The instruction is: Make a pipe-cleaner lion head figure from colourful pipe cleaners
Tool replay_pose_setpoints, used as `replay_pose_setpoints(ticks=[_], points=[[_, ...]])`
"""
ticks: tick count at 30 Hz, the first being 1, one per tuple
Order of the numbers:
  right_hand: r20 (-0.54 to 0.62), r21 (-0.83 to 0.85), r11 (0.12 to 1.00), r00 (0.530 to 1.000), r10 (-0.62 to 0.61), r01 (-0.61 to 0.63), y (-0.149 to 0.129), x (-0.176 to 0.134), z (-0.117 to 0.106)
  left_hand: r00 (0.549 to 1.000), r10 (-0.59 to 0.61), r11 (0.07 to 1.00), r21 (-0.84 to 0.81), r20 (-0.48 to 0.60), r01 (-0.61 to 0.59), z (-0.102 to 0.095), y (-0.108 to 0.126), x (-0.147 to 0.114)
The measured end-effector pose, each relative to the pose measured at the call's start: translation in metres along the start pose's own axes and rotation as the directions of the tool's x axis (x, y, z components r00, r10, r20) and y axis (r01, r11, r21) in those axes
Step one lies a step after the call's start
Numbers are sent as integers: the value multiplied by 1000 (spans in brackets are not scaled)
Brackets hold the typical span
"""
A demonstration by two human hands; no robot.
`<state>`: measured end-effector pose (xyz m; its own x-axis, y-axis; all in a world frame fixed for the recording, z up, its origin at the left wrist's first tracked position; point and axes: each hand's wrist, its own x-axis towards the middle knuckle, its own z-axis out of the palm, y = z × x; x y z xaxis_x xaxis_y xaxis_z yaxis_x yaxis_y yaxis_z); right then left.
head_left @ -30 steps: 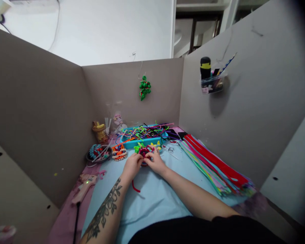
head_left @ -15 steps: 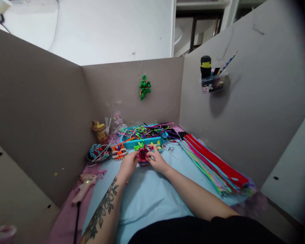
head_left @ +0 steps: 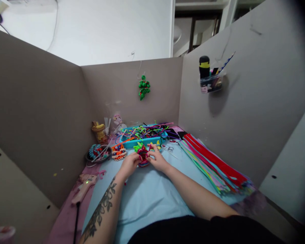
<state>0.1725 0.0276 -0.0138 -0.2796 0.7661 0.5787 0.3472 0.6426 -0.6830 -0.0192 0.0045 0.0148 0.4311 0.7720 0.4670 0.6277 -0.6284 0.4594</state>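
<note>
Between my two hands is a small round basket woven from pipe cleaners [head_left: 143, 163], dark pink with striped sides, its opening turned up toward me. My left hand [head_left: 131, 162] pinches its left rim, thumb and fingers together. On the opposite rim, my right hand [head_left: 157, 159] grips with thumb and fingertips, one finger raised. A pink strand end shows near the right fingers. Just behind the basket lie a bright green pipe-cleaner piece [head_left: 138, 146] and a yellow one [head_left: 158, 143].
A blue tray [head_left: 142, 142] heaped with pipe cleaners stands behind. Scissors [head_left: 169, 148] lie to its right, near long bundled pipe cleaners [head_left: 213, 159]. On the left are a beaded orange piece [head_left: 119, 153], a dark bowl [head_left: 99, 154] and a corded pink glue gun [head_left: 85, 188]. Grey panels surround the table.
The basket has tilted slightly in my hands, and my left fingers have shifted a little over its rim. The surroundings sit a touch further left in view.
</note>
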Motion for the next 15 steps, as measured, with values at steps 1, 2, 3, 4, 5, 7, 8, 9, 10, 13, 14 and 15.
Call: replay_pose_setpoints(ticks=[1, 2, 3, 4, 5, 7, 8, 9, 10, 13, 14, 15], points=[[0, 9, 1000, 1000, 10, -10, -1, 0, 0, 1000, -10, 1000, 9, -6, 10, 0, 0, 0], [3, 20, 1000, 1000, 19, -19, -2, 0, 0, 1000, -23, 1000, 21, -16, 24, 1, -1, 0], [9, 34, 999, 1000, 24, -24, -3, 0, -1, 999, -36, 999, 32, -29, 37, 2, -2, 0], [18, 46, 999, 1000, 24, -25, -4, 0, -1, 998, -44, 998, 40, -40, 46, 2, -3, 0], [28, 57, 998, 999, 21, -22, -5, -1, -1, 998, -46, 998, 45, -47, 49, 3, -3, 0], [38, 71, 997, 999, 13, -15, -6, -1, -1, 998, -44, 998, 44, -48, 46, 5, -5, 0], [39, 73, 997, 999, 13, -16, -7, -2, -1, 998, -43, 998, 39, -43, 45, 5, -5, 0], [39, 72, 997, 999, 14, -17, -7, -2, -2, 999, -41, 999, 31, -36, 42, 5, -6, 0], [42, 72, 997, 999, 14, -17, -8, -2, -2, 999, -38, 999, 21, -31, 39, 4, -6, 0], [80, 85, 996, 997, -12, 6, -8, -1, -4, 1000, -21, 1000, -10, -3, 21, 2, -5, 0], [93, 92, 996, 995, -24, 16, -7, -1, -5, 1000, -16, 1000, -19, 11, 16, 1, -5, 1], [102, 100, 995, 994, -35, 25, -7, 0, -6, 1000, -12, 1000, -27, 24, 13, 0, -4, 1]])
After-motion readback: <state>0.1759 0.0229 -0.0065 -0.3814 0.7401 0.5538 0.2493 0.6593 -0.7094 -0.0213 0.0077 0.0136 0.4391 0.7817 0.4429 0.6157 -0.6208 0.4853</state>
